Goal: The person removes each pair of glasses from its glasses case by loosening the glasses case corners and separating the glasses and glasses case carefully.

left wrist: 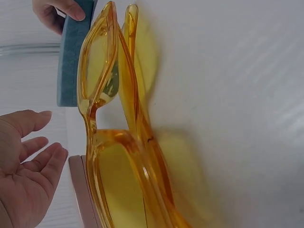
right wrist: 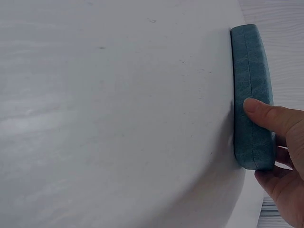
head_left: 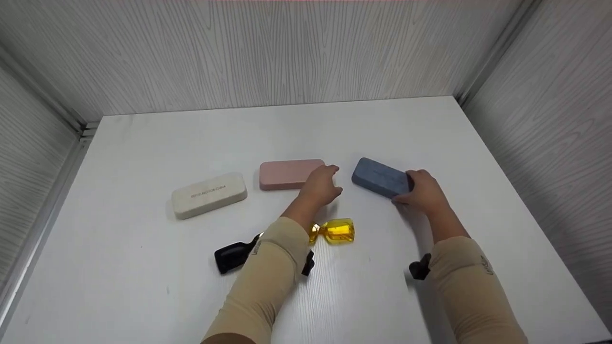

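My right hand (head_left: 424,192) grips the right end of a blue glasses case (head_left: 381,177), thumb on its near side and fingers on the far side. The case lies closed on the table, as the right wrist view also shows. My left hand (head_left: 321,185) is over the right end of a pink glasses case (head_left: 287,174), fingers relaxed and apart with nothing between them. Yellow-framed glasses (head_left: 338,231) lie under my left wrist, partly hidden by it; in the left wrist view their yellow lenses and folded temples stand close to the camera.
A cream glasses case (head_left: 209,195) with printed lettering lies to the left. Black glasses (head_left: 233,256) lie nearer, partly covered by my left sleeve. The white table (head_left: 143,296) is bounded by wood-grain panels (head_left: 287,52) at the back and sides.
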A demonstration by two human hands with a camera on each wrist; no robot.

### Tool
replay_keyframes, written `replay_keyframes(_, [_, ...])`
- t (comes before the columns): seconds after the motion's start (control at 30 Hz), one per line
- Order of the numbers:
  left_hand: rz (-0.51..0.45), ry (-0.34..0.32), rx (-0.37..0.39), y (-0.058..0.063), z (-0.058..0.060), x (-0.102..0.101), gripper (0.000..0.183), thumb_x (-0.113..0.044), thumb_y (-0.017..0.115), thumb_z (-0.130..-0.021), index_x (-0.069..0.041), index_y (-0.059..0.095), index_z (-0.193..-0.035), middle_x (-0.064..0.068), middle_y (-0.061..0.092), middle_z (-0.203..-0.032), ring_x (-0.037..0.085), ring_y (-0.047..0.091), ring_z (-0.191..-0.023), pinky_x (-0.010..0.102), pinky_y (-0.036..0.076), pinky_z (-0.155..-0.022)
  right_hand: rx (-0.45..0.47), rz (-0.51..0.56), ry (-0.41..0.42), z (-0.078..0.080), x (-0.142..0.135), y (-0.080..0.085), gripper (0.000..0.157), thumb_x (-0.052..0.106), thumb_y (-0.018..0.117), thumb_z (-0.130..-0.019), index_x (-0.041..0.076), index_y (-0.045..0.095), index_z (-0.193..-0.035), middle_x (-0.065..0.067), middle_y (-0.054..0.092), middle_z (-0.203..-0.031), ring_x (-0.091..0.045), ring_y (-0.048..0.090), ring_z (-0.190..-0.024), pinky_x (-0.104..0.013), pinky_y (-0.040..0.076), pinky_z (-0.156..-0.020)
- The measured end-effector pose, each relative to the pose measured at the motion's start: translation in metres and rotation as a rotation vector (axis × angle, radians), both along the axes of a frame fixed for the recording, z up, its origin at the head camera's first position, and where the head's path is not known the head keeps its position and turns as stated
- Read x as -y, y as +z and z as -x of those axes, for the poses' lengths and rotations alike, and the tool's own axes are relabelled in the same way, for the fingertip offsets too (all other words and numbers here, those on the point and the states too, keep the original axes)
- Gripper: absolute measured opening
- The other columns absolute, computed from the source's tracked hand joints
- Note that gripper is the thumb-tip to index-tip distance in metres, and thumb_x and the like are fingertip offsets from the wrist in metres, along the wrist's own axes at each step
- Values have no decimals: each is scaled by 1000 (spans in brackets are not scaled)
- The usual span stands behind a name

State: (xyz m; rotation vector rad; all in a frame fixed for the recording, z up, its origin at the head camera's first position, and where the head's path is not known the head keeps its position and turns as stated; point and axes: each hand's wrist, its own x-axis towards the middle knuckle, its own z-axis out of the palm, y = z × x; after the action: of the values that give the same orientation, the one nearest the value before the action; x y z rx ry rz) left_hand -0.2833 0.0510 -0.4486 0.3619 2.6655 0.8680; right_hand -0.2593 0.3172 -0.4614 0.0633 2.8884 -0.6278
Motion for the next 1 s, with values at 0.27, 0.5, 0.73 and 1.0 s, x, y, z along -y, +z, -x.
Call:
replay_keyframes(0.27, [36, -65, 102, -7, 3, -23, 61, -24, 58, -89, -17, 31, -143, 2, 35, -144, 17, 31, -132, 34, 24, -109, 8, 26, 11, -1, -1, 0, 85, 33, 78, -70, -5, 37, -134, -24, 39, -132, -39, 35, -123, -50, 28, -103])
replay_keyframes(0.5, [4, -95, 132, -9, 5, -43, 62, -20, 54, -91, -11, 25, -145, 4, 32, -147, 17, 27, -134, 32, 21, -110, 32, 37, -12, -4, -5, 1, 87, 29, 78, -70, -1, 33, -138, -24, 37, -134, -38, 33, -125, -50, 26, -105])
replay_keyframes(0.73, [-37, -61, 123, -16, 8, -46, 59, -13, 48, -90, -9, 26, -144, 5, 33, -146, 16, 28, -134, 30, 21, -110, 38, 69, -56, -10, -4, -1, 91, 26, 78, -71, -2, 27, -141, -26, 33, -136, -39, 29, -128, -49, 23, -107])
replay_keyframes(1.0, [-77, 13, 80, -15, 5, -42, 54, -9, 48, -88, -10, 35, -141, 6, 42, -139, 18, 35, -129, 30, 26, -108, -6, 55, -31, -9, -2, 1, 85, 28, 79, -69, -1, 36, -136, -23, 40, -131, -37, 36, -123, -48, 28, -104])
